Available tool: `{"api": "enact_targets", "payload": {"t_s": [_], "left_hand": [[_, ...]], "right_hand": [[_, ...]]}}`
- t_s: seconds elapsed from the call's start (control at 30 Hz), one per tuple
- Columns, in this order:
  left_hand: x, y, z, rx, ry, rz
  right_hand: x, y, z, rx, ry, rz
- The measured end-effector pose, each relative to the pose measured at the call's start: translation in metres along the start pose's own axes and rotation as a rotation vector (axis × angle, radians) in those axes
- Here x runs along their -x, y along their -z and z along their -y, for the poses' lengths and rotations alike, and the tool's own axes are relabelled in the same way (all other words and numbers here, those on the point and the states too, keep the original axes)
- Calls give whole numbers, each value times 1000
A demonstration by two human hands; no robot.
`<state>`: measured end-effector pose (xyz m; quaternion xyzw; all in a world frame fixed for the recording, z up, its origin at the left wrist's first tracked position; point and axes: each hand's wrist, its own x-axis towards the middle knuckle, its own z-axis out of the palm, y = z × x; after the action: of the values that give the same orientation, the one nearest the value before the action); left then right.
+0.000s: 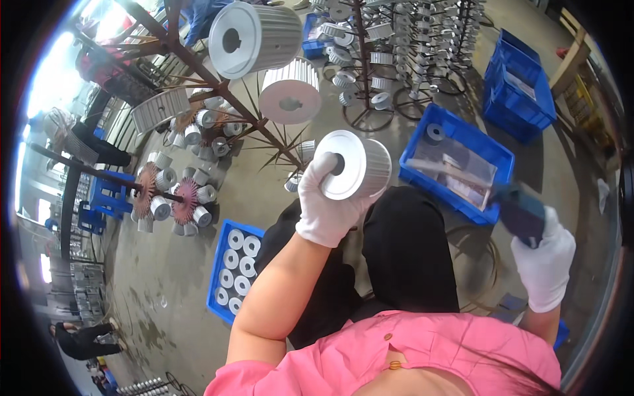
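Note:
My left hand [330, 211], in a white glove, grips a silver toothed pulley [356, 165] above my knees. The thumb lies at the pulley's centre bore, and the smooth flange faces up and to the left. Off to the right, my right hand [545, 267], also gloved in white, is closed around a dark blue-grey flat piece [522, 214]. Motion blurs that piece, so its kind cannot be made out. It is apart from the pulley, in front of the near right corner of a blue crate [456, 165].
A rusty metal rack [244, 109] with pulleys on its spikes leans in from the upper left. By my left leg stands a blue crate [221, 270] of small pulleys. Stacked blue crates [518, 92] stand far right; more loaded racks [366, 72] are at the back.

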<state>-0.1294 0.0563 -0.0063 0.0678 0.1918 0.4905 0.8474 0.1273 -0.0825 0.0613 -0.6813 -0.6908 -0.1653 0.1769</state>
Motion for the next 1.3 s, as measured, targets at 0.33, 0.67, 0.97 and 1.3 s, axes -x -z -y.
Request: {"api": "enact_targets", "payload": {"t_s": [0.33,0.67,0.97,1.3], "left_hand": [[0,6,-2,215,-49,5],[-10,10,-9,302,-157,-242],[-4,12,-8,300,-58,-139],[5,23,-12,391,171,383]], "right_hand": [[4,-9,7,-194,118,-6],[1,-27,24,-85,215,-168],[-2,-35,26,-201,176,-110],[16,-25,4,-308,-93,-11]]}}
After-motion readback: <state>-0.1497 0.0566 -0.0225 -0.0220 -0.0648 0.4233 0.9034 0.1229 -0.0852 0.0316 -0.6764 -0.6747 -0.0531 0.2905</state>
